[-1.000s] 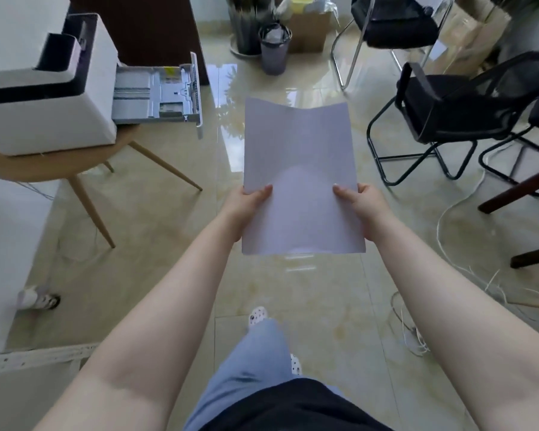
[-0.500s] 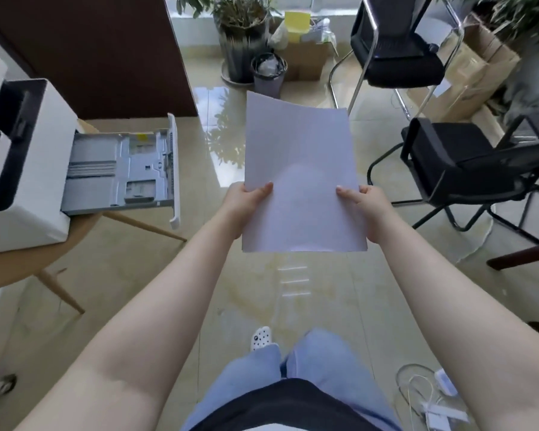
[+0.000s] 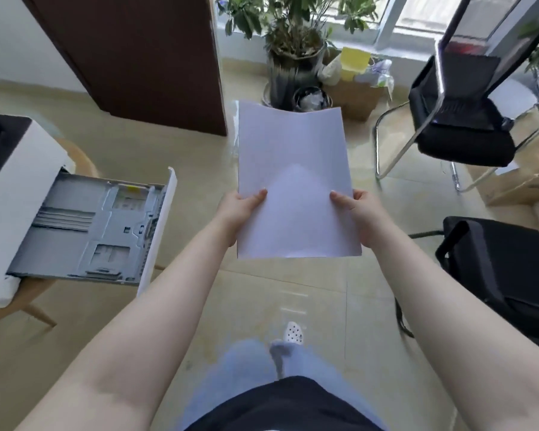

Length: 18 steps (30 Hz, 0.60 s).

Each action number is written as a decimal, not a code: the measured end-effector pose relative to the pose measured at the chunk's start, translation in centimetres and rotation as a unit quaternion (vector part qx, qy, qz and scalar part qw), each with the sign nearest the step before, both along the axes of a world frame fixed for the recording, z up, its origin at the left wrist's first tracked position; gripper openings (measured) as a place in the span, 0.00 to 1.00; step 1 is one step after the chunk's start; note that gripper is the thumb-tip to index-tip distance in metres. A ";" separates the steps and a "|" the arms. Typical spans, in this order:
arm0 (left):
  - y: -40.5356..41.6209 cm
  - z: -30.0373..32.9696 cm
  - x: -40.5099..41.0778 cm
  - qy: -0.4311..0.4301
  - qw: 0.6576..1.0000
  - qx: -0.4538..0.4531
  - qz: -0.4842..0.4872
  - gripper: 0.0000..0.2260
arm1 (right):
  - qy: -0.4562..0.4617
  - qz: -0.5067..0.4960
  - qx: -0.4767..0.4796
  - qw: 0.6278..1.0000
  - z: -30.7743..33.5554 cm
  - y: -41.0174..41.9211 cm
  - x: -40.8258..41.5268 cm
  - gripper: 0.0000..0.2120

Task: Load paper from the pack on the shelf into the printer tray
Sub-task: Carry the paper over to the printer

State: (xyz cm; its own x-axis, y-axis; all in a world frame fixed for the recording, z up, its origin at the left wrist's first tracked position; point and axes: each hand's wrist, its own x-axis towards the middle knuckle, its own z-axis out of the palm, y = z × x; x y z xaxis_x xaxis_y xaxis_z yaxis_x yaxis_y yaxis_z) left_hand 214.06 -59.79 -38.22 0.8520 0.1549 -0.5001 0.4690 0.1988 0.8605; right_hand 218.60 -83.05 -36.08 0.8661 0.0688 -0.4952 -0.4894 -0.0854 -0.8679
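I hold a thin stack of white paper (image 3: 293,181) out in front of me, above the floor. My left hand (image 3: 235,213) grips its left edge with the thumb on top. My right hand (image 3: 360,216) grips the right edge the same way. The far end of the sheets curls up slightly. To my left stands the white printer (image 3: 16,188) on a round wooden table (image 3: 84,160). Its grey paper tray (image 3: 97,225) is pulled out towards the right and holds no paper. The pack and the shelf are out of view.
A dark wooden cabinet (image 3: 143,54) stands behind the tray. Ahead are a potted plant (image 3: 293,51), a small bin (image 3: 311,98) and a cardboard box (image 3: 355,94). Black chairs (image 3: 461,129) stand at the right, one close to my right arm (image 3: 504,269). Glossy tiled floor lies below.
I have walked forward. The printer and its open tray have come nearer and lower at my left. The paper stays held the same way in both hands.
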 end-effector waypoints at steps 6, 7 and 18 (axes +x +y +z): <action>1.6 0.3 8.0 0.004 0.998 -0.002 0.068 0.06 | 0.011 0.062 -0.014 0.998 0.1 2.7 11.1 0.06; 2.1 0.5 9.2 0.004 0.997 -0.007 0.074 0.07 | 0.007 0.074 -0.019 0.997 0.2 3.4 12.8 0.05; 9.9 -0.1 24.9 0.022 0.987 -0.030 0.155 0.14 | -0.033 0.155 -0.087 0.983 0.1 13.1 32.1 0.04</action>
State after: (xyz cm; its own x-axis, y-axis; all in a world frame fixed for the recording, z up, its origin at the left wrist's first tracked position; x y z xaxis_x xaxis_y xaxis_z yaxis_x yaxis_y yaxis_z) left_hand 238.99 -49.93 -38.35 0.7453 0.3737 -0.5522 0.4149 0.3884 0.8228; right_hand 250.66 -69.95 -35.94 0.8475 0.2534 -0.4664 -0.3595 -0.3725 -0.8556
